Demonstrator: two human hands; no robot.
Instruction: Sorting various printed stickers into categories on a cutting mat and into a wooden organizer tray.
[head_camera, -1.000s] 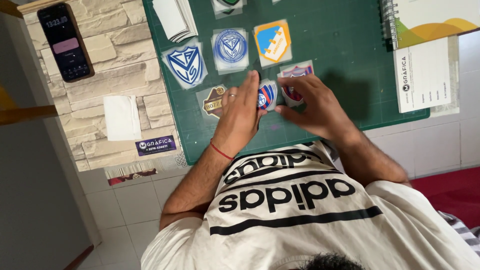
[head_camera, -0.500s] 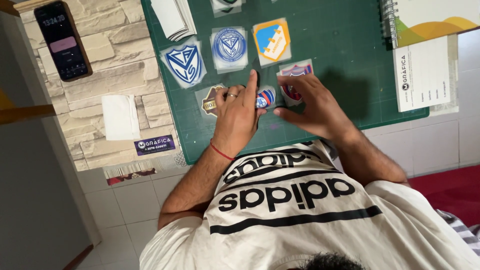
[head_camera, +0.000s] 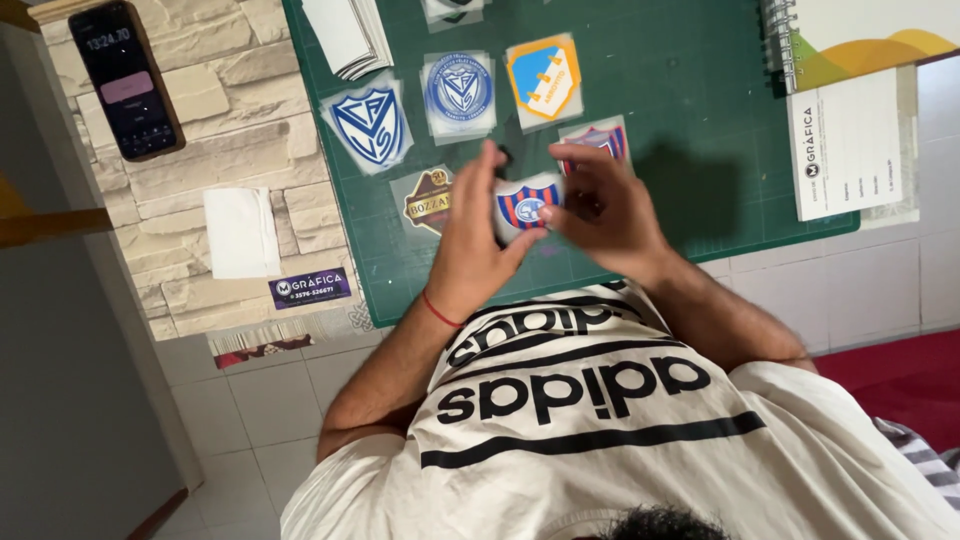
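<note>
While both hands are raised just over the green cutting mat, a small shield-shaped sticker with red and blue stripes is held between them. The sticker is pinched at its left edge by the thumb and fingers of the left hand, on whose wrist a thin red string bracelet is worn. Its right edge is pinched by the fingertips of the right hand, whose fingers are curled in over it. The sticker is kept roughly flat and face up, with the two grips nearly touching.

Just left of the grip, a dark round badge sticker is laid on the mat. Just beyond the grip, partly hidden by the right hand's fingers, a second red and blue striped sticker is seen. Farther beyond, three more are set in a row: a blue and white shield sticker, a blue round crest sticker and an orange and blue shield sticker. A stack of white backing sheets is placed beyond those, to the left.

Well left of the grip, off the mat, a dark phone and a white slip of paper are laid on a stone-patterned surface. Well right of the grip, a spiral notebook and a white printed card are found.
</note>
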